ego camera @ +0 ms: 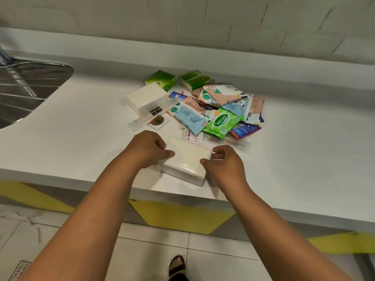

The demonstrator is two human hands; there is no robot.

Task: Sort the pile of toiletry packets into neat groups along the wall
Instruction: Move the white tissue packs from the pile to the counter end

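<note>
- Gripping a white tissue pack (185, 161) with both hands, you pinch its ends: left hand (149, 148), right hand (224, 164).
- It rests near the table (81, 128) front edge.
- The packet pile (211, 107) sits behind it, nearer the wall (182, 27).

sink (30, 86): cut by left edge | foot (177, 267): cut below

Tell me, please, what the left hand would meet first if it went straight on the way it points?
Probably the small clear sachet just past the white pack the left hand holds; depth is hard to judge.
</note>
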